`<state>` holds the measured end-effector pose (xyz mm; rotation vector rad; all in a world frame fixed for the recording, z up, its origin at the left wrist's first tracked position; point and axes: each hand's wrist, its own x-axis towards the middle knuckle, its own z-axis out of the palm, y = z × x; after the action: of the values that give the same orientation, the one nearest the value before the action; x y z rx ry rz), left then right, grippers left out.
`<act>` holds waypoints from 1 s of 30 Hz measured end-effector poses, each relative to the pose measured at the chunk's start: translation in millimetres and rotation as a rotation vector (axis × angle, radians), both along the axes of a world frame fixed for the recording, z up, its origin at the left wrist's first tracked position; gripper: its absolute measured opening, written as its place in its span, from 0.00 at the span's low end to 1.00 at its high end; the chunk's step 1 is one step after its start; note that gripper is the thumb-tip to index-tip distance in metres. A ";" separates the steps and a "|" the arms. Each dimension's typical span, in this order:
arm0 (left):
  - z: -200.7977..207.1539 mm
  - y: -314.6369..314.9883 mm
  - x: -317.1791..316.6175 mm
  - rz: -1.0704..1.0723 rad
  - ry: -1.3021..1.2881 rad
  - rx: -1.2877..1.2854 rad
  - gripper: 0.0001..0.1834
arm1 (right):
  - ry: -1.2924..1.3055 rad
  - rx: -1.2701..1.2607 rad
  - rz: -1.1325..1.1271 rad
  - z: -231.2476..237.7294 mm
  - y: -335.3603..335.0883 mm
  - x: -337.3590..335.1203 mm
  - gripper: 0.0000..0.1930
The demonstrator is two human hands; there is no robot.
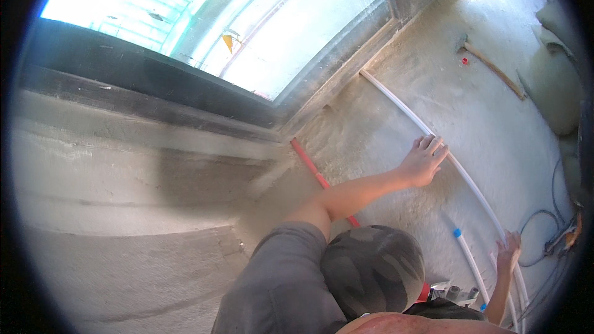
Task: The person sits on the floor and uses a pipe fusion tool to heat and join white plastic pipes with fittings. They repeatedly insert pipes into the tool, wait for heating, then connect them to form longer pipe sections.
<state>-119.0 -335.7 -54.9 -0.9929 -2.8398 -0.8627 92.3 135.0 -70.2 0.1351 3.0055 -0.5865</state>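
Observation:
A long white pipe (476,195) lies along the concrete floor, curving from the window frame's base toward the lower right. My left hand (426,161) reaches across to its middle, fingers bent over it. Farther down the same pipe, my right hand (508,251) is closed around it; part of its grip is hidden. A shorter white pipe with a blue end (467,250) lies left of my right hand, and more white pipe runs below. Beneath my left forearm passes a red pipe (309,165), partly covered by the arm.
A hammer with a wooden handle (495,71) lies at the upper right near a small red cap (465,61). Grey cable (538,213) loops at the right. A dark-framed window (185,77) and a rough wall (124,210) bound the left. Small grey fittings (455,293) sit near my knee.

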 end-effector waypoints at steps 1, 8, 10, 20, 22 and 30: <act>1.8 -0.9 1.0 0.010 0.004 0.007 0.36 | 0.017 0.023 -0.002 -2.4 -3.3 -3.9 0.25; -3.9 -1.3 10.1 0.046 -0.034 0.004 0.34 | 0.102 0.159 0.117 -5.3 -7.4 -25.3 0.22; -6.3 7.3 12.1 0.038 -0.035 0.018 0.34 | 0.093 0.233 0.188 -10.1 -10.1 -27.3 0.22; -25.1 30.2 -18.4 -0.037 0.030 -0.033 0.20 | -0.108 0.271 0.221 -11.3 -52.7 -46.9 0.27; -33.1 29.0 -30.4 -0.065 0.066 -0.051 0.14 | -0.078 0.234 0.261 -16.3 -66.1 -61.6 0.28; -23.9 -4.2 -57.5 -0.044 0.090 -0.060 0.07 | -0.047 0.054 0.269 -2.0 -142.7 -104.7 0.29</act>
<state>-176.4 -339.9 -78.8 -1.0752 -2.7939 -0.7212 -12.4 -7.7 -72.3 -0.2450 2.9235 -0.4678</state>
